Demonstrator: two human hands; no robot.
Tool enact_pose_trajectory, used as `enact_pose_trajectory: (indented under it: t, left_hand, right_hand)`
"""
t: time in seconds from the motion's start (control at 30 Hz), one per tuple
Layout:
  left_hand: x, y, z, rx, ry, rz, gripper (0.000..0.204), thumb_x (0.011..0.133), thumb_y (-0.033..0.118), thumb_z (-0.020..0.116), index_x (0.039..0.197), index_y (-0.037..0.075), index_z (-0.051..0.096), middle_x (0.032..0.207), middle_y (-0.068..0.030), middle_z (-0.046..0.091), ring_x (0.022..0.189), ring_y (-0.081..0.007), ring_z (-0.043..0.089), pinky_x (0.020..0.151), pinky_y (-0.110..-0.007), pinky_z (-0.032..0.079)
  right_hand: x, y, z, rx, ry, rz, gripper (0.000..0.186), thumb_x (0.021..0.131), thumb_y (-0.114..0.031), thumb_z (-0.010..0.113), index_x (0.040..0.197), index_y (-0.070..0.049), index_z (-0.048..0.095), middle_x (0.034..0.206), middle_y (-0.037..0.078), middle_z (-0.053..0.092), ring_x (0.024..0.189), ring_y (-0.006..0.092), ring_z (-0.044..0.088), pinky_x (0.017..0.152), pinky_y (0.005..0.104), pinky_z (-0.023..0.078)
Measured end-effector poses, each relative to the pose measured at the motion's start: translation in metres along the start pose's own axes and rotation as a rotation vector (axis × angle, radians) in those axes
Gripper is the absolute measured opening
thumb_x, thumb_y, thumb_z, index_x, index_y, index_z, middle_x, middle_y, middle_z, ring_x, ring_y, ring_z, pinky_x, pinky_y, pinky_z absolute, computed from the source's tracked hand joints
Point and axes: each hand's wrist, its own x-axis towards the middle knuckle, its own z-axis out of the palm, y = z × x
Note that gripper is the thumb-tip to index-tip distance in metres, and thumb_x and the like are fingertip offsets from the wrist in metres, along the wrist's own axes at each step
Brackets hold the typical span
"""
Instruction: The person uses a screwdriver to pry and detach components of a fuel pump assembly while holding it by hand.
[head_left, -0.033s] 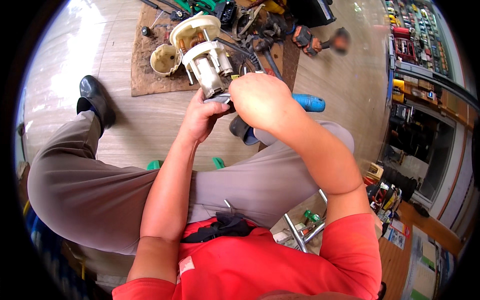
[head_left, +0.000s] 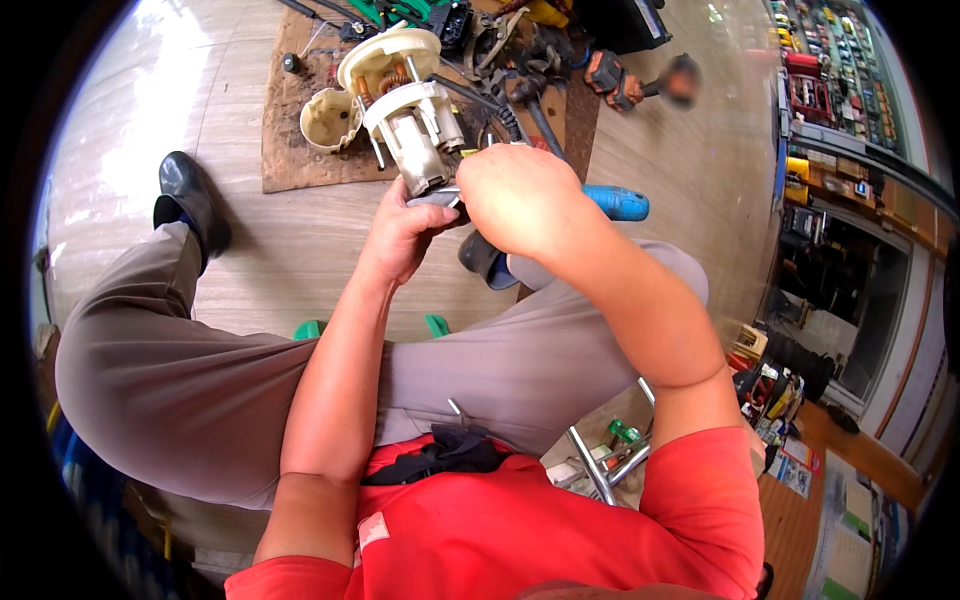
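A white plastic fuel pump module [head_left: 418, 112], with a round flange, copper-coloured springs and metal rods, is tilted in front of me above the cardboard. My left hand [head_left: 402, 238] is closed around its near end, where a grey part shows beside the thumb. My right hand [head_left: 520, 195] is closed at the same end, its back toward me and its fingers mostly hidden. A blue tool handle [head_left: 618, 203] sticks out to the right from behind that hand; the tool's tip is hidden. Left of the module stands a cream plastic cup [head_left: 331, 120].
Under the module lies stained cardboard [head_left: 285, 165] on the tiled floor. Dark metal parts and hoses [head_left: 530, 75] crowd its far right, near an orange-and-black power tool [head_left: 613, 82]. My shoe [head_left: 190, 200] is at left. Stocked shelves [head_left: 835, 90] line the right side.
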Motion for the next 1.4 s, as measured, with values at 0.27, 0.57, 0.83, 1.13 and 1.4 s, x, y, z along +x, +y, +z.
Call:
enact_pose_trajectory:
  t: [0.27,0.57,0.83,1.13,1.4]
  left_hand:
    - [-0.001,0.002,0.001,-0.081,0.059,0.075,0.046,0.087,0.014,0.066,0.127,0.001,0.047,0.112,-0.0116,0.065,0.095,-0.0223,0.065,0.088,-0.038,0.052]
    - [0.002,-0.005,0.000,-0.085,0.178,0.092,0.032,0.086,0.008,0.060,0.116,0.001,0.052,0.100,-0.0090,0.066,0.093,-0.0210,0.065,0.085,-0.038,0.052]
    - [0.007,-0.004,-0.016,-0.121,0.121,0.086,0.029,0.080,0.007,0.064,0.107,0.003,0.055,0.095,-0.0067,0.064,0.083,-0.0197,0.065,0.072,-0.035,0.052]
    - [0.002,0.004,-0.019,-0.209,0.100,0.076,0.028,0.082,0.008,0.065,0.108,0.001,0.058,0.096,-0.0118,0.066,0.088,-0.0264,0.066,0.081,-0.042,0.054]
    - [0.004,0.001,-0.037,-0.170,0.022,-0.023,0.035,0.082,0.011,0.071,0.111,-0.003,0.057,0.098,-0.0151,0.066,0.089,-0.0277,0.066,0.081,-0.045,0.057]
  right_hand:
    - [0.008,-0.009,0.016,0.015,0.038,0.022,0.020,0.085,-0.011,0.056,0.089,-0.003,0.073,0.093,0.017,0.073,0.087,0.0325,0.072,0.075,0.0420,0.058]
    - [0.006,-0.010,0.033,0.123,0.043,-0.009,0.021,0.084,-0.004,0.053,0.099,0.003,0.066,0.094,0.022,0.069,0.092,0.0368,0.068,0.079,0.0454,0.055]
    - [-0.008,0.007,0.022,0.284,-0.069,-0.143,0.035,0.083,0.001,0.054,0.118,0.002,0.051,0.096,0.024,0.064,0.095,0.0398,0.064,0.081,0.0479,0.051]
    - [-0.039,0.022,0.037,0.783,-0.232,0.003,0.066,0.085,-0.015,0.068,0.142,-0.005,0.039,0.099,0.022,0.064,0.096,0.0435,0.063,0.083,0.0446,0.050]
    - [-0.051,0.042,0.015,0.554,-0.036,-0.034,0.050,0.090,-0.016,0.064,0.135,-0.007,0.046,0.099,0.022,0.064,0.092,0.0446,0.061,0.078,0.0494,0.047]
